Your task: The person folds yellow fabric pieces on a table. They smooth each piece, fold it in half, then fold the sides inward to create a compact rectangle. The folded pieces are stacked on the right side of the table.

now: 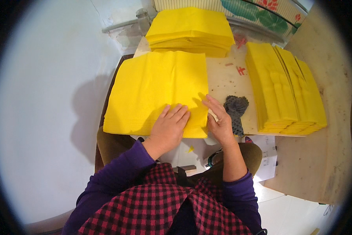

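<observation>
A stack of yellow sheets of soft, cloth-like material (156, 86) lies in front of me on the table, its layered edges showing along the near side. My left hand (172, 123) rests flat on the top sheet near the front edge, its fingers stretched out. At the stack's right edge is my right hand (219, 119), with fingers extended and the thumb apart from them. Its fingertips are at or very close to the sheets' side, and nothing shows in its grasp. Just right of that hand lies a crumpled dark grey textured cloth (236, 111).
Another yellow stack (189, 29) stands behind, and folded yellow bundles (279, 86) stand at the right. A glass jar (143, 21) is at the back left. Small red scraps (240, 71) lie on the pale tabletop (223, 84). A white wall (54, 98) borders the left side.
</observation>
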A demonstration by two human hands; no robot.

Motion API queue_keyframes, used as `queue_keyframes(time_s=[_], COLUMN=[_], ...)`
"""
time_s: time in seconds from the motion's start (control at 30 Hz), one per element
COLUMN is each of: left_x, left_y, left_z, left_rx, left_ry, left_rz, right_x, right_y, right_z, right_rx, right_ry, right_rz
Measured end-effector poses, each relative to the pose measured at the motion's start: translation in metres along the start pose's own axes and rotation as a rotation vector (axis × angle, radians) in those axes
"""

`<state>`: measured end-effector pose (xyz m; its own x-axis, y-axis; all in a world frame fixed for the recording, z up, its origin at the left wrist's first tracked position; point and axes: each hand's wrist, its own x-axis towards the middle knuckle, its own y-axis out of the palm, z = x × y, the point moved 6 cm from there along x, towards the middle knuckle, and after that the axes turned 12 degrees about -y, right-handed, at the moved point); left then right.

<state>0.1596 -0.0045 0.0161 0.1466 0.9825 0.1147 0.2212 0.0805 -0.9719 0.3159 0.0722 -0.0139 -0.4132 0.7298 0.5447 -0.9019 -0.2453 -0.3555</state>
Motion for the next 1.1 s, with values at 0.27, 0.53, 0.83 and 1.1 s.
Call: queue_keyframes(time_s=[0.27,0.53,0.83,1.1], left_x=[-0.004,-0.004,0.001,0.004], left_y=[0.006,0.012,0.003,0.002], left_z=[0.0,0.001,0.002,0.006], left_rx=[0.052,-0.032,-0.128,-0.191], left_ry=[-0.008,-0.025,-0.02,-0.021], left_rz=[-0.136,-0.134,-0.045,-0.035], right_x=[-0.018,-0.019,-0.006,0.012], right_y=[0.011,0.026,-0.011,0.013], right_z=[-0.021,-0.026,0.024,0.029], right_rx=[0.83,0.523,0.093,-0.239], right_ry=[0.326,0.275,0.168,-0.101], right_rz=[-0.323,-0.08,0.106,0.183])
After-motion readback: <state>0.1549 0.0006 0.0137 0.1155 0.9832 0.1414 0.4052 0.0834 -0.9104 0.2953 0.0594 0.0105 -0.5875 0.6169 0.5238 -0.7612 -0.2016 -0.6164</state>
